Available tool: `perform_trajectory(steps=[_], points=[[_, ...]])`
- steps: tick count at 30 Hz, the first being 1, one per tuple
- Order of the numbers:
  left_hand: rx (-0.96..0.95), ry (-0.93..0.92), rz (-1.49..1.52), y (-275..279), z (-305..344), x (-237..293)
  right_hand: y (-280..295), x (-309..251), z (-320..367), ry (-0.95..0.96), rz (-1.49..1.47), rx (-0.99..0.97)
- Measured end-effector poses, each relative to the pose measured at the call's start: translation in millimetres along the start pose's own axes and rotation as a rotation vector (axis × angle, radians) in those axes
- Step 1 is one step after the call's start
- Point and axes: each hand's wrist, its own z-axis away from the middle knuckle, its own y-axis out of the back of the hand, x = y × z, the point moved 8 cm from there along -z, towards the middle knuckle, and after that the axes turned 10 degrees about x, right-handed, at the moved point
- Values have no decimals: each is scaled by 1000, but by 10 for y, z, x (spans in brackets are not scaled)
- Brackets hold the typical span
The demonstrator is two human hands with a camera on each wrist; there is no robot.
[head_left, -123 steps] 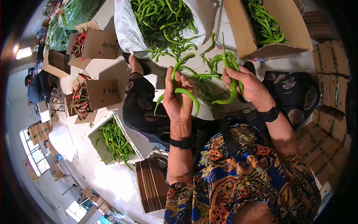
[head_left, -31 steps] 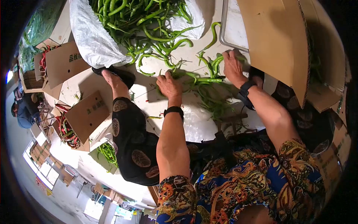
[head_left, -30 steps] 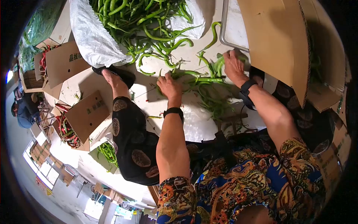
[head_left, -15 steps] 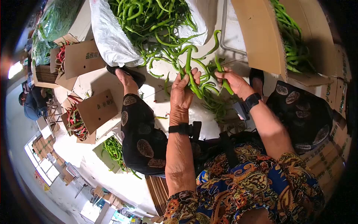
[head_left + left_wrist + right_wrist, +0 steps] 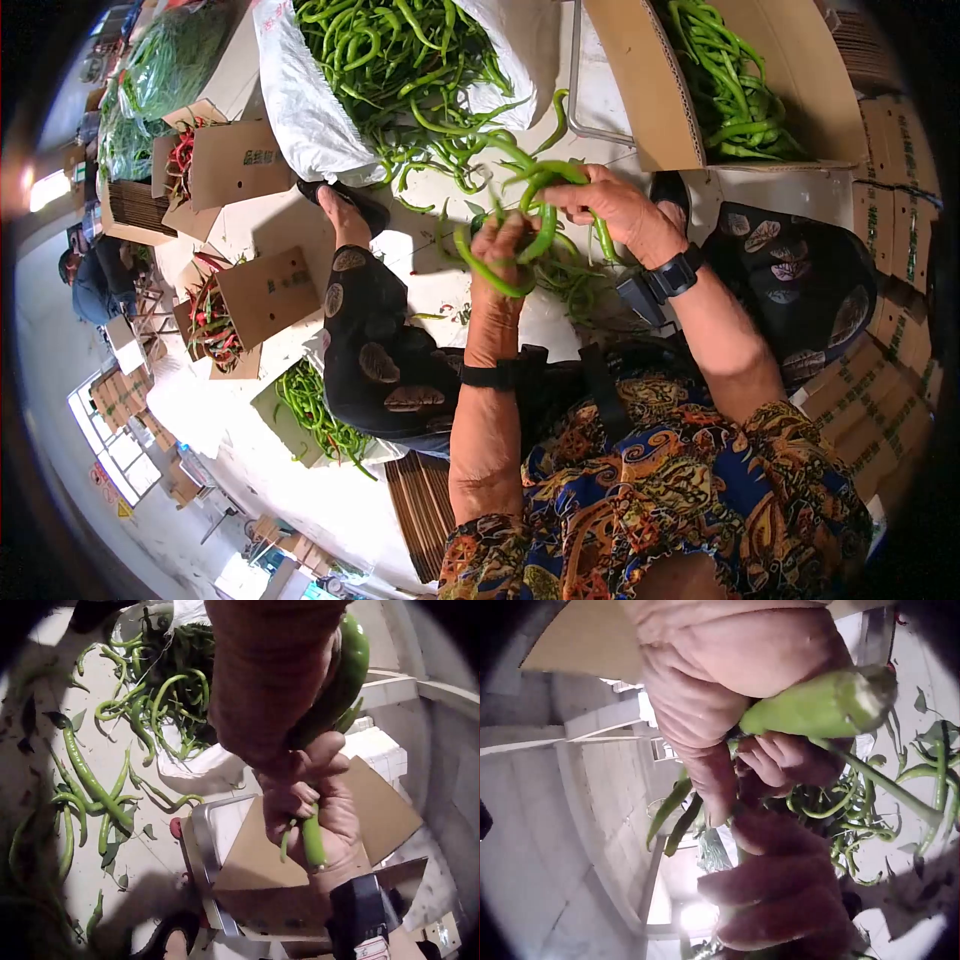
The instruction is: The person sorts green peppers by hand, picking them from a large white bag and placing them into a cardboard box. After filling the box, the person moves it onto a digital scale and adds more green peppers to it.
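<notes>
Green chili peppers are in both hands, which are raised close together over the floor. My right hand grips several, and one pepper's cut-looking stem end sticks out beside its thumb in the right wrist view. My left hand, slightly blurred, has curled fingers and holds a long curved pepper across it. That hand fills the top of the left wrist view, with its fingers meeting those of the right. The fingers partly hide what lies between the two hands.
Ahead, a white sack spills green peppers onto the tiles. At the right stands a carton of green peppers. Cartons of red peppers, a box of green ones and flattened cardboard lie leftward.
A second ago both hands were down at the floor peppers; they have since lifted with peppers in them. Over the last half second the right hand has come leftward to the left one.
</notes>
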Motion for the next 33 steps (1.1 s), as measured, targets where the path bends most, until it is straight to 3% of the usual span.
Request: perform_trajectory(steps=[4, 5, 8, 9, 12, 13, 17, 20, 22, 24, 26, 28, 30, 31, 32, 33], points=[[303, -22, 258, 391, 103, 32, -25, -106, 105, -14, -148, 70], [269, -64, 304, 630, -27, -141, -8, -89, 99, -24, -184, 69], [132, -49, 584, 560, 131, -51, -40, -209, 167, 18, -184, 124], [-2, -66, 624, 461, 211, 56, -27, -215, 160, 27, -143, 116], [96, -95, 607, 468, 346, 158, 42, -237, 190, 83, -116, 165], [1, -134, 624, 446, 374, 212, 58, -237, 196, 93, -129, 162], [79, -198, 605, 544, 432, 309, 7, -399, 351, 162, 124, 250], [-136, -171, 697, 294, 326, 315, -146, -402, 394, 216, 262, 193], [-81, -149, 600, 157, 330, 266, -284, -342, 397, 322, 378, 175], [-106, 11, 637, -91, 360, 210, -450, -220, 439, 420, 604, 121], [-71, 32, 588, -186, 413, 159, -491, -184, 516, 475, 790, 192], [-90, -50, 533, -151, 423, 186, -449, -113, 476, 459, 785, 177], [137, -327, -94, 61, 528, 348, -332, -42, 422, 408, 736, 147], [250, -459, -409, 124, 602, 455, -312, -30, 453, 205, 512, 112], [393, -665, -390, 358, 579, 467, -281, 11, 509, 17, 260, 78], [456, -696, -399, 435, 638, 534, -246, 14, 504, -21, 128, 36]])
